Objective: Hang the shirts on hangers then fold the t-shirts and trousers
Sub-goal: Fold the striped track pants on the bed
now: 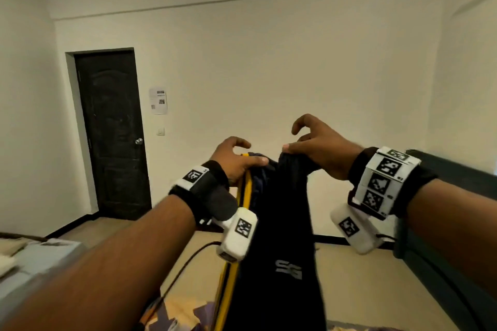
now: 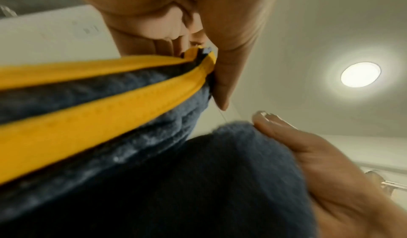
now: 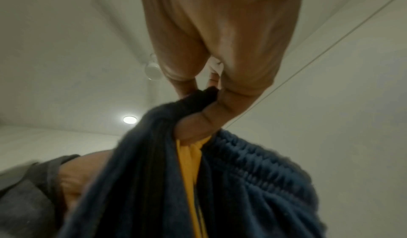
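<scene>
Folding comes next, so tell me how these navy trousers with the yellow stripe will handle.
Likely floppy: the trousers hang straight down from the left hand and right hand. Probably light, since fingertip pinches hold them. The gathered waistband looks stretchy.

The trousers (image 1: 271, 236) are dark navy with yellow side stripes (image 1: 243, 196) and a grey "SG" logo (image 1: 288, 269) on 1 leg. They hang upright in the air, held up by the gathered, elastic-looking waistband (image 3: 259, 161), the fabric bunched at the top, the legs apparently folded together, dropping below view.
</scene>
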### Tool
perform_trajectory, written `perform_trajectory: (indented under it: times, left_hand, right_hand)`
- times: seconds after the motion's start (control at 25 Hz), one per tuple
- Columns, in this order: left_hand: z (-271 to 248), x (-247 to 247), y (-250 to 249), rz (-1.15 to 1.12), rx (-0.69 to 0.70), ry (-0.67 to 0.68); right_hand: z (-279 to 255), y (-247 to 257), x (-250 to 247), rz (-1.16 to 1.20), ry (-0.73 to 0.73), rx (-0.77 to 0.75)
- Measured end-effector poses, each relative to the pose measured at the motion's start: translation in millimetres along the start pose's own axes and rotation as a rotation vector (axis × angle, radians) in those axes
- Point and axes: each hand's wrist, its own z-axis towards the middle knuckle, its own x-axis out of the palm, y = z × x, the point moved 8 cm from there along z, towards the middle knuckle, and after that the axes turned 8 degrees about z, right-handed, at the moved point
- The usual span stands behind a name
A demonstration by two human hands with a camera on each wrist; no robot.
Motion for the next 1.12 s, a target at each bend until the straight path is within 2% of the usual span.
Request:
perform_trajectory:
  times: [0.08,0.2,0.32,0.48,0.56,0.64,0.72,0.84,1.04,1.12]
  left_hand:
    - [-4,20,-8,-0.168,0.002,0.016]
    - [-4,18,-16,-0.357,0.006,-0.003]
    - [0,7,-20,-0.296,0.06,-0.066]
    - [4,3,-26,-0.244,0.112,-0.147]
    - [5,2,-32,-0.24,0.148,-0.155]
    - [5,6,-40,-0.189,0.209,-0.157]
    - [2,12,-48,-0.19,0.252,-0.166]
    - [0,21,-59,-0.203,0.29,-0.168]
    - [-4,45,-74,-0.173,0.231,-0.223]
    - [-6,58,-79,-0.199,0.212,-0.154]
  right_hand:
    - [5,9,9,0.017,-0.029,-0.011]
    - [9,20,10,0.023,-0.032,-0.014]
    - [9,23,13,0.003,0.056,0.013]
    - [8,18,16,0.199,0.277,0.117]
    - [10,20,12,0.036,0.287,-0.005]
    - [13,29,1,-0.268,0.162,-0.214]
    - [12,39,-11,-0.431,0.07,-0.353]
    - [13,36,-22,-0.413,0.1,-0.394]
    - [9,35,-39,-0.382,-0.018,-0.499]
    - [10,40,-47,-0.379,0.005,-0.523]
